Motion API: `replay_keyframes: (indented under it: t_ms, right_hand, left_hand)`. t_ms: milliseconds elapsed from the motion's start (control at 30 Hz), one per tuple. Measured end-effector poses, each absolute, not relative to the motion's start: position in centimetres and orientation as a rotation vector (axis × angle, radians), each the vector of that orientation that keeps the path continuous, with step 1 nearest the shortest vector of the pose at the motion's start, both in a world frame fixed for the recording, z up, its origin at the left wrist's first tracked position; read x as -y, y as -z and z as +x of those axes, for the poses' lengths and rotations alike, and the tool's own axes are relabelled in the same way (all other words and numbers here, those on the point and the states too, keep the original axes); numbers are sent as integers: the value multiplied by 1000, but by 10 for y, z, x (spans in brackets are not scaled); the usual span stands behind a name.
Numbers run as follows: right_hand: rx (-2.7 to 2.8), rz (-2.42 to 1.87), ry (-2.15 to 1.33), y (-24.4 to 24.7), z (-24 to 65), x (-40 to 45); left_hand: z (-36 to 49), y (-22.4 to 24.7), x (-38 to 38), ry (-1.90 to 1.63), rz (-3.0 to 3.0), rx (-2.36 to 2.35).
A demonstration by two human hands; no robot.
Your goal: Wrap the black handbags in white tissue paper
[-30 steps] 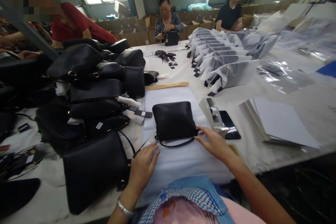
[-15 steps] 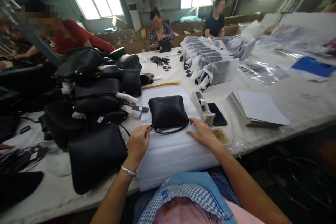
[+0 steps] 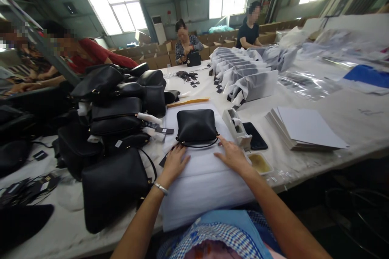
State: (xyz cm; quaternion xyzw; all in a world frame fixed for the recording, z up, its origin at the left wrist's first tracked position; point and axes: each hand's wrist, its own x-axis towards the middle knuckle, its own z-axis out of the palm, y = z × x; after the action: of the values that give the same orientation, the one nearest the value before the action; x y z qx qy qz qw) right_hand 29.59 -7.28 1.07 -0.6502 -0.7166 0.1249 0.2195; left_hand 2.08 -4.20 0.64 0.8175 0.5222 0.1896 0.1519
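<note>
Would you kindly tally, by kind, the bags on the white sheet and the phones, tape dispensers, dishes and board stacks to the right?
Black bag: 1
Phone: 1
Tape dispenser: 1
Dish: 1
Board stack: 1
Total: 5

Cannot tell touching from just beside for the left hand (image 3: 174, 164) at the lower corner of the black handbag (image 3: 196, 125). Cannot see the handbag's underside, hidden against the white sheets (image 3: 206, 192). Cannot read the tags (image 3: 45, 184) at far left, too small. Lose the blue sheet (image 3: 367, 77) to the right edge, the checked garment (image 3: 223, 228) to the bottom edge.
</note>
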Motion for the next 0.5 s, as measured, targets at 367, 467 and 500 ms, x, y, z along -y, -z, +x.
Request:
replay_keyframes:
  t_ms: [367, 467, 500]
  right_hand:
    - [2166, -1646, -403, -34, 306, 106]
    - [2163, -1549, -672, -51, 318, 136]
    - [2153, -1535, -825, -57, 322, 146]
  left_hand:
    - [9, -41, 47, -300, 2433, -1318]
    - [2, -51, 86, -365, 2392, -1182]
    - [0, -56, 100, -349, 2337, -1150]
